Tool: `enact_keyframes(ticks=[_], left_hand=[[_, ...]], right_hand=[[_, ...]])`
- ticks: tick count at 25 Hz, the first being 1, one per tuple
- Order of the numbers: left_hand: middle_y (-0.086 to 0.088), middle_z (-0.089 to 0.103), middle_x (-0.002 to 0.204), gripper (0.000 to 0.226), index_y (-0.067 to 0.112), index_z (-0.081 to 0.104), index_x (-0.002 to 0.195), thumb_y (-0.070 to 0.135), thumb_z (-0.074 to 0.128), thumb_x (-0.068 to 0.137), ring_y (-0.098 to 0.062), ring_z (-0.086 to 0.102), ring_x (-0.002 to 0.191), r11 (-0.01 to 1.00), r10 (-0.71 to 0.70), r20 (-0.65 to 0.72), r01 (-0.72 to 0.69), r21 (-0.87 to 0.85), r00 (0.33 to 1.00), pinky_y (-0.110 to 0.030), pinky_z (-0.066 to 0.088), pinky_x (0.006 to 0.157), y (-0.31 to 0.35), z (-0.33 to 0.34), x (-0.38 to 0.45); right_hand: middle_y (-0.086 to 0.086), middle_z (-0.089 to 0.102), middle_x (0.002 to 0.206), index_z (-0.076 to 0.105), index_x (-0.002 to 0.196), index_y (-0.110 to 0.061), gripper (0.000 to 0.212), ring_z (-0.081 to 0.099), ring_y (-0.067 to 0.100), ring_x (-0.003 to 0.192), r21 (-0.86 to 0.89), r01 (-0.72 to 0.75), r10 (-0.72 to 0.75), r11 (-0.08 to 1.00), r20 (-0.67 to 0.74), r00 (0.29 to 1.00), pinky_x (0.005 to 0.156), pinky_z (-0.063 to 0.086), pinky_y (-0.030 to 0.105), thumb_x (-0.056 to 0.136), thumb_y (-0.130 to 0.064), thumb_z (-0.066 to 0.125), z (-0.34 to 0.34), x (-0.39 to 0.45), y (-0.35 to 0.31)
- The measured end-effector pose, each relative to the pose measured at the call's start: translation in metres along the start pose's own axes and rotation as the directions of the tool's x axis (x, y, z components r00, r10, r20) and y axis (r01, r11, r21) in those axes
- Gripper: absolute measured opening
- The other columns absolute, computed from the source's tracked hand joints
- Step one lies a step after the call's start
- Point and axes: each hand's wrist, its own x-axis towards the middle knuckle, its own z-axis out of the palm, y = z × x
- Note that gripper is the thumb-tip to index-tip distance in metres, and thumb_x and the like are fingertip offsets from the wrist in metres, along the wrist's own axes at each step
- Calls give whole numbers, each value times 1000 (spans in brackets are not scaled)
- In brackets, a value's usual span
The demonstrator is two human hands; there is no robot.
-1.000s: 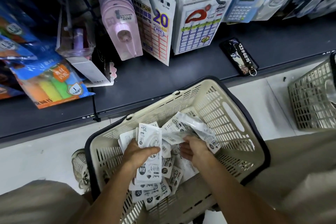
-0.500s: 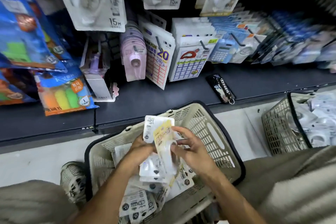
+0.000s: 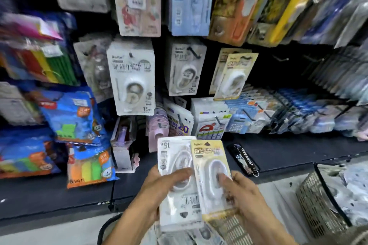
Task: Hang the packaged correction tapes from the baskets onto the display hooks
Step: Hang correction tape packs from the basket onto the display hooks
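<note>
My left hand point(image 3: 159, 187) grips a stack of white correction tape packs point(image 3: 175, 157), held upside down with "15m" at the top. My right hand point(image 3: 241, 195) holds a yellow-carded correction tape pack point(image 3: 209, 157), thumb on its blister. Both are raised above the beige basket point(image 3: 233, 228), whose rim shows at the bottom with more packs inside. On the display hang matching packs: a white one point(image 3: 131, 79), another white one on a black hook point(image 3: 185, 69), and yellow-carded ones point(image 3: 233, 73).
A second mesh basket point(image 3: 318, 205) with white packs stands at the lower right. A black keychain tag point(image 3: 244, 159) lies on the dark shelf point(image 3: 59, 199). Highlighter packs point(image 3: 89, 165) hang left; calculators and other stationery fill the right hooks.
Both hands lifted out of the basket with the packs, and the view tilted up from the basket to the display hooks. The yellow pack is now separated toward the right hand.
</note>
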Motion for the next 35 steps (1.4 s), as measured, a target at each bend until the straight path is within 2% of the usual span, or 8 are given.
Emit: enact_keyframes(ticks=[9, 13, 17, 21, 24, 29, 32, 35], left_hand=[[-8, 81, 95, 39, 23, 79, 95, 24, 93, 59, -22, 79, 82, 914, 390, 248, -406, 17, 887, -22, 59, 61, 144, 5, -8], [-12, 80, 94, 47, 15, 76, 103, 15, 93, 59, -24, 79, 80, 918, 390, 213, -396, -13, 896, -23, 59, 59, 146, 3, -4], [-11, 81, 90, 31, 30, 81, 83, 14, 91, 58, -22, 79, 75, 918, 397, 222, -390, -76, 891, -23, 59, 56, 146, 12, 2], [-18, 79, 100, 47, 19, 79, 99, 22, 91, 53, -33, 78, 84, 928, 359, 213, -325, -182, 909, -35, 62, 60, 148, 12, 1], [-17, 78, 104, 59, 15, 78, 106, 26, 92, 50, -35, 77, 93, 938, 298, 167, -256, -232, 940, -45, 63, 75, 146, 6, 1], [-22, 77, 107, 57, 10, 79, 106, 21, 93, 52, -40, 76, 93, 919, 229, 173, -155, -362, 958, -51, 62, 81, 143, 6, -4], [-25, 76, 107, 41, 9, 82, 98, 20, 85, 58, -42, 76, 86, 864, 225, 170, -116, -490, 959, -58, 62, 74, 144, 1, -8], [-26, 74, 114, 61, 8, 74, 119, 21, 85, 60, -45, 74, 96, 844, 236, 127, -139, -519, 963, -64, 59, 81, 145, -8, -7]], right_hand=[[3, 78, 104, 67, 111, -26, 23, 74, 30, 97, 39, 466, -443, 884, -249, 861, 85, 58, 54, 90, -35, 71, -27, 59, -156], [-3, 74, 74, 69, 107, -21, 22, 65, 16, 54, -53, 387, -386, 921, -268, 883, 42, 46, 30, 92, -37, 71, -36, 71, -170], [-4, 72, 69, 75, 99, -31, 14, 52, 8, 41, -89, 386, -395, 918, -283, 874, 33, 30, 19, 90, -41, 73, -42, 69, -166], [1, 70, 94, 67, 115, -26, 27, 60, 9, 49, -131, 325, -351, 937, -335, 875, 39, 42, 26, 92, -39, 72, -40, 76, -176], [-2, 62, 126, 53, 128, -34, 35, 69, 21, 98, -176, 291, -337, 941, -380, 861, 77, 57, 42, 96, -36, 67, -23, 65, -161], [3, 78, 113, 80, 103, -35, 29, 75, 28, 101, 96, 154, -175, 983, 267, 948, 80, 61, 43, 78, -50, 78, 43, 25, -131], [15, 77, 110, 79, 107, -27, 29, 73, 45, 88, 59, 103, -116, 993, 322, 940, 72, 57, 57, 88, -42, 64, 55, 21, -133], [15, 76, 111, 77, 109, -25, 21, 69, 23, 62, 38, 138, -142, 990, 395, 908, 42, 52, 31, 94, -16, 65, 51, 18, -136]])
